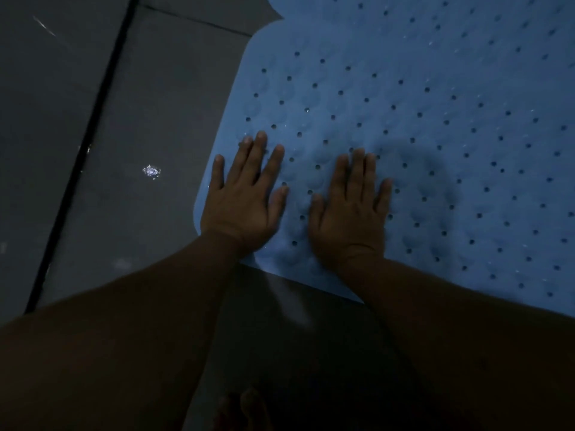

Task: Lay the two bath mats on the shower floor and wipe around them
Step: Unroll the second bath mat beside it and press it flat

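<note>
A light blue bath mat (420,119) with rows of small round holes lies flat on the dark grey tiled floor (149,104), filling the upper right of the view. My left hand (242,200) presses flat on the mat's near left corner, fingers straight and spread. My right hand (351,209) lies flat on the mat just to the right of it, fingers straight too. Only one mat is in view. No cloth is visible.
A dark grout line (81,157) runs diagonally down the left side of the floor. A small bright wet glint (151,172) sits on the tile left of the mat. My bare toes (245,409) show at the bottom edge. The light is dim.
</note>
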